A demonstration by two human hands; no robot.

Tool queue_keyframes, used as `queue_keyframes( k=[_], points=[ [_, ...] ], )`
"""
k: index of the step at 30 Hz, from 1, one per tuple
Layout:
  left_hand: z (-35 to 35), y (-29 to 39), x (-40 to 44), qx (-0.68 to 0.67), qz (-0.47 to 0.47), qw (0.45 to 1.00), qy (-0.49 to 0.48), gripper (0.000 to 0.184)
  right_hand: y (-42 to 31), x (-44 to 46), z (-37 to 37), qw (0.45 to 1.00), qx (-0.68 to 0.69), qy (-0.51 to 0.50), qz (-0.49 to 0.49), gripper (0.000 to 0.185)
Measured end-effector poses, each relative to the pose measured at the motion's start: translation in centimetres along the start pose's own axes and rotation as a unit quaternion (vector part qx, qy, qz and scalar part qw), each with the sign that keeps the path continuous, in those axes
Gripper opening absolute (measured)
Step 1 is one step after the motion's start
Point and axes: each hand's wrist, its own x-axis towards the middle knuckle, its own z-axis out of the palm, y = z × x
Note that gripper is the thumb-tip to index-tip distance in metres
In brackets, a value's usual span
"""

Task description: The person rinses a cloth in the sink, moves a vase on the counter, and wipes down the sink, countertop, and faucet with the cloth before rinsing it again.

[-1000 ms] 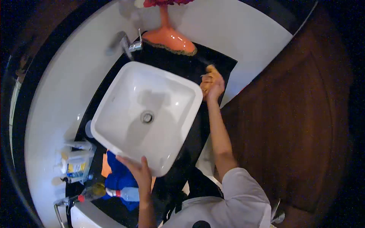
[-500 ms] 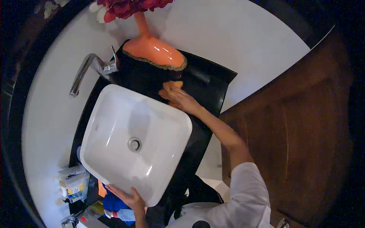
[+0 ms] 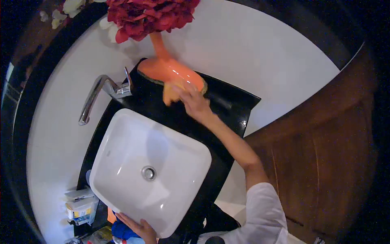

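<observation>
My right hand (image 3: 198, 106) holds an orange-yellow cloth (image 3: 170, 94) at the front of the glossy orange vase (image 3: 180, 72), its fingers somewhat blurred by motion. Red flowers (image 3: 152, 18) rise from that vase, which stands on the black countertop (image 3: 227, 110). My left hand (image 3: 141, 229) lies with fingers stretched along the near-left edge of the white square basin (image 3: 185, 148). Nothing shows in its grip. Beside those fingers is a blue cloth or bag (image 3: 122, 229), partly covered by the hand.
A chrome faucet (image 3: 99, 93) stands behind the basin on the left. Bottles and packs (image 3: 81, 206) crowd the lower-left counter. A brown wooden door (image 3: 308, 162) is on the right, and a white wall (image 3: 252, 53) runs behind the counter.
My right hand has lifted the cloth from the countertop beside the basin up to the vase. The view has tilted upward, showing more of the flowers. My left hand stays at the basin edge.
</observation>
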Motion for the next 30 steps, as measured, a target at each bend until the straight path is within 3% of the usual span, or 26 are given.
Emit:
queue_keyframes(
  k=[2, 5, 8, 9, 11, 12, 13, 16, 17, 18, 19, 20, 21, 22, 25, 26, 28, 30],
  points=[
    [-0.2, 0.2, 0.1, 0.024, 0.030, 0.999, 0.007, 0.079, 1.2, 2.2, -0.8, 0.996, -0.080, 0.024, -0.003, 0.057],
    [0.6, -2.2, -0.1, -0.056, 0.032, 0.998, 0.028, 0.080, 4.0, 1.4, -1.0, 0.979, -0.185, -0.062, -0.054, 0.062],
    [0.2, -1.5, 0.0, 0.013, 0.038, 0.999, 0.024, 0.081, 5.3, -3.2, -6.0, 0.978, -0.141, -0.104, 0.110, 0.049],
    [0.3, -1.6, 0.0, 0.004, 0.040, 0.999, 0.025, 0.081, 3.7, -3.2, -9.5, 0.952, -0.072, -0.097, 0.280, 0.043],
    [0.8, -1.9, 0.4, -0.075, 0.067, 0.994, 0.051, 0.081, 6.3, -5.5, -14.4, 0.941, -0.269, -0.160, 0.132, 0.058],
    [0.8, -1.5, 0.6, -0.077, 0.066, 0.994, 0.049, 0.081, 6.8, -4.7, -16.6, 0.957, -0.183, -0.158, 0.161, 0.059],
    [0.6, -1.0, 0.6, -0.082, 0.065, 0.993, 0.049, 0.081, 6.4, -5.0, -18.4, 0.958, -0.223, -0.085, 0.159, 0.049],
    [0.1, -1.3, 0.3, -0.051, 0.073, 0.995, 0.040, 0.078, 5.8, -3.5, -18.7, 0.938, -0.287, -0.086, 0.174, 0.036],
    [0.2, -1.7, 0.4, -0.015, 0.085, 0.996, 0.034, 0.075, 5.0, -2.6, -17.6, 0.948, -0.153, -0.105, 0.260, 0.033],
    [0.5, -2.5, 0.4, -0.016, 0.089, 0.995, 0.032, 0.075, 8.3, -4.4, -13.8, 0.966, -0.184, -0.087, 0.159, 0.041],
    [0.9, -3.7, 0.3, -0.032, 0.099, 0.994, 0.037, 0.075, 9.9, -4.7, -10.5, 0.967, -0.214, -0.083, 0.107, 0.034],
    [1.1, -4.3, 0.2, -0.046, 0.109, 0.992, 0.040, 0.075, 9.6, -5.1, -8.0, 0.945, -0.311, -0.056, 0.088, 0.027],
    [1.1, -4.0, 0.3, -0.043, 0.117, 0.992, 0.033, 0.075, 9.7, -4.6, -7.3, 0.904, -0.405, -0.132, 0.015, 0.029],
    [1.0, -3.3, 0.4, -0.053, 0.099, 0.993, 0.036, 0.075, 9.9, -4.9, -8.0, 0.904, -0.405, -0.132, 0.028, 0.029],
    [0.6, -2.2, 0.4, -0.062, 0.069, 0.995, 0.029, 0.076, 8.0, -7.0, -13.2, 0.947, -0.298, -0.081, 0.089, 0.026],
    [0.5, -1.8, 0.3, -0.062, 0.059, 0.996, 0.029, 0.076, 7.4, -8.6, -14.8, 0.959, -0.198, -0.088, 0.184, 0.027],
    [0.3, -1.3, 0.4, -0.053, 0.056, 0.997, 0.024, 0.078, 6.2, -12.1, -18.0, 0.927, -0.006, -0.044, 0.373, 0.029],
    [0.4, -1.9, 0.1, -0.047, 0.057, 0.997, 0.018, 0.079, 8.6, -18.5, -16.3, 0.921, -0.230, 0.137, 0.283, 0.047]
  ],
)
